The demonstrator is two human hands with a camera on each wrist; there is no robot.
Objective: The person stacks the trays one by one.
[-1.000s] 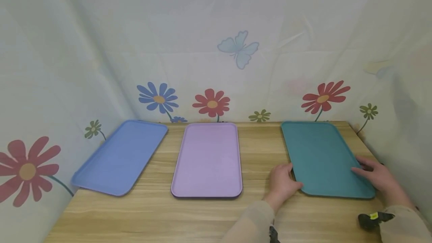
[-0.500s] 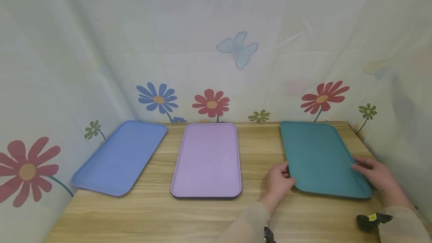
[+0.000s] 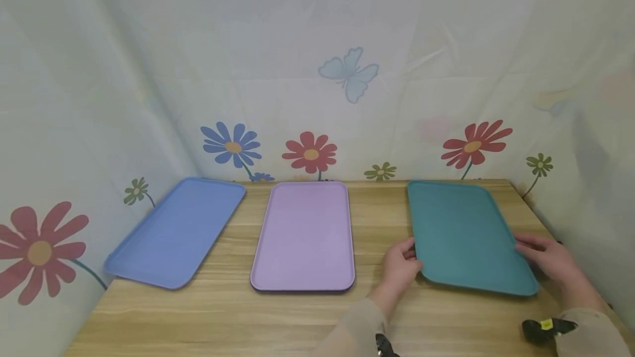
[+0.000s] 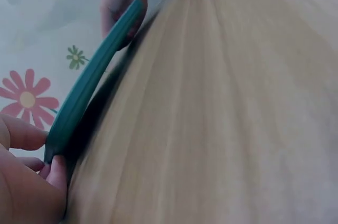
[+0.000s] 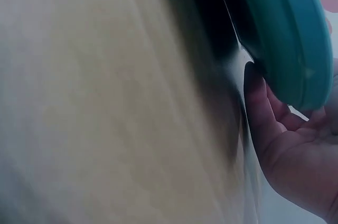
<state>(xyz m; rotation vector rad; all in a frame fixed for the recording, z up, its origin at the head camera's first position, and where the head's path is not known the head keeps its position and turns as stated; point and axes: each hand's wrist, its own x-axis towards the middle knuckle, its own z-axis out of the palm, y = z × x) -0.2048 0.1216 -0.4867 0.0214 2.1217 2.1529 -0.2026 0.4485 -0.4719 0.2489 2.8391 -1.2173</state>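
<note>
A teal rectangular tray (image 3: 466, 230) is at the right of the table in the head view. My left hand (image 3: 401, 264) pinches its left edge near the front corner, thumb on top and fingers beneath. On the opposite side my right hand (image 3: 550, 258) holds the right edge. Both wrist views show the tray (image 4: 87, 89) raised slightly at its near end, with a dark gap under it. The fingers (image 5: 256, 94) of my right hand reach below the rim in the right wrist view. Whether the far end touches the table cannot be seen.
A lilac tray (image 3: 305, 236), with a darker edge beneath it, lies mid-table. A blue tray (image 3: 181, 230) lies angled at the left. Flower-printed cloth (image 3: 258, 70) hangs behind and beside the wooden table (image 3: 258, 321).
Both hands have shifted the teal tray a little left and towards me. Its near end has risen and tilted slightly. The lilac and blue trays have stayed put.
</note>
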